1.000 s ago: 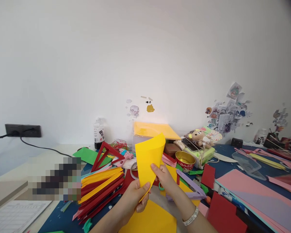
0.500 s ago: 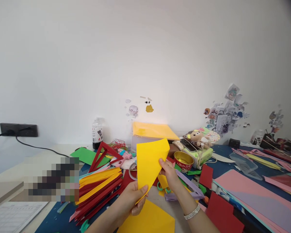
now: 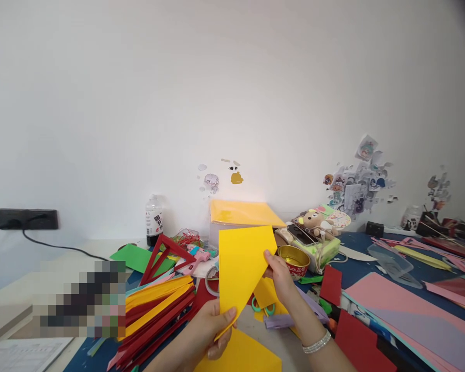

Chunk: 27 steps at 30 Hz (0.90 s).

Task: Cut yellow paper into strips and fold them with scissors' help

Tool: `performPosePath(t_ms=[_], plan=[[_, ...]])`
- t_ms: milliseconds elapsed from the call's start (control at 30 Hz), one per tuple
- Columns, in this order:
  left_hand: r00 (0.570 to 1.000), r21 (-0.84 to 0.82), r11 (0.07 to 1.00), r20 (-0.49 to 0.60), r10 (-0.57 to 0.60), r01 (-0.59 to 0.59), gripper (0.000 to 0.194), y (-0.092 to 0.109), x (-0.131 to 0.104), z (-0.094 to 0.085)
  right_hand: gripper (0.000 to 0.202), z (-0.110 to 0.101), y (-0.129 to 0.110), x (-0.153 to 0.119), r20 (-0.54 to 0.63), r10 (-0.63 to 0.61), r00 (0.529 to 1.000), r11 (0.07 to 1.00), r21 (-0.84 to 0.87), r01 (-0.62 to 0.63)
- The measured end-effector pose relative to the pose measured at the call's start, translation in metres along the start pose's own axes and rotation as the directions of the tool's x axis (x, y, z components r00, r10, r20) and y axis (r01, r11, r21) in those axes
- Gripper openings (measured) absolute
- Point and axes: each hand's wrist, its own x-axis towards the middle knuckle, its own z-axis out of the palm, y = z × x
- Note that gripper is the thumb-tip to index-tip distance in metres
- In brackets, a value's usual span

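A yellow sheet of paper [image 3: 242, 263], cut to a slanted shape, is held upright between my hands. My left hand [image 3: 217, 328] pinches its narrow lower end, thumb in front and fingers behind. On its right edge, near the top, my right hand [image 3: 279, 274] grips the paper with the thumb in front. Below it lies a second yellow sheet [image 3: 248, 354], partly hidden by my left hand. Scissors with green handles [image 3: 269, 309] rest just behind, partly under yellow scraps. A roll of tape [image 3: 211, 281] stands partly hidden behind the held paper.
Bundled red and yellow strips [image 3: 158, 305] lie to the left beside a red triangular frame [image 3: 158, 258]. A dark-liquid bottle [image 3: 154, 219] stands by the wall. Right are a round tin [image 3: 294, 261], a plush bear [image 3: 313, 219], red paper [image 3: 360, 338] and pink sheets [image 3: 414, 310].
My right hand has moved a little to the right and down along with the paper's edge, and the sheet looks flatter and wider. My left hand keeps its grip. The view has tilted slightly.
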Motion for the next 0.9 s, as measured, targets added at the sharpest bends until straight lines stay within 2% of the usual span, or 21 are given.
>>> performPosePath(t_ms=[133, 267, 400, 500, 567, 633, 700, 733, 800, 900], plan=[[1.000, 0.019, 1.000, 0.000, 0.007, -0.007, 0.038, -0.002, 0.001, -0.002, 0.044, -0.006, 0.000, 0.005, -0.030, -0.023, 0.999, 1.000, 0.009, 0.023], [1.000, 0.053, 0.999, 0.021, -0.007, 0.006, 0.040, -0.001, 0.000, -0.008, 0.045, -0.012, -0.002, 0.007, -0.089, -0.079, 0.993, 0.992, -0.101, 0.070], [0.999, 0.120, 0.992, 0.037, -0.040, 0.035, 0.042, 0.017, -0.011, -0.013, 0.046, -0.015, -0.004, 0.008, -0.017, -0.090, 0.996, 0.978, -0.188, 0.086], [0.997, 0.279, 0.960, -0.079, 0.000, 0.022, 0.053, 0.028, -0.017, -0.014, 0.044, -0.014, -0.005, 0.007, 0.034, -0.068, 0.997, 0.977, -0.201, 0.073], [0.964, 0.411, 0.911, -0.226, 0.139, -0.034, 0.053, 0.030, -0.015, -0.016, 0.041, -0.011, -0.005, 0.005, 0.061, -0.065, 0.996, 0.975, -0.211, 0.076], [0.885, 0.517, 0.849, -0.335, 0.322, -0.113, 0.047, 0.027, -0.010, -0.018, 0.040, -0.006, -0.004, 0.003, 0.069, -0.072, 0.995, 0.969, -0.230, 0.086], [0.815, 0.565, 0.808, -0.381, 0.436, -0.168, 0.044, 0.023, -0.004, -0.020, 0.041, 0.001, -0.002, 0.000, 0.048, -0.081, 0.996, 0.965, -0.245, 0.091], [0.798, 0.569, 0.801, -0.387, 0.462, -0.188, 0.044, 0.021, -0.003, -0.021, 0.041, 0.004, -0.001, -0.002, 0.029, -0.081, 0.996, 0.967, -0.241, 0.086], [0.793, 0.545, 0.811, -0.389, 0.468, -0.211, 0.045, 0.018, -0.001, -0.021, 0.043, 0.011, 0.001, -0.005, 0.007, -0.051, 0.999, 0.977, -0.208, 0.051], [0.825, 0.467, 0.853, -0.369, 0.429, -0.235, 0.044, 0.017, -0.003, -0.018, 0.049, 0.019, 0.003, -0.009, 0.018, 0.038, 0.999, 0.993, -0.110, -0.035]])
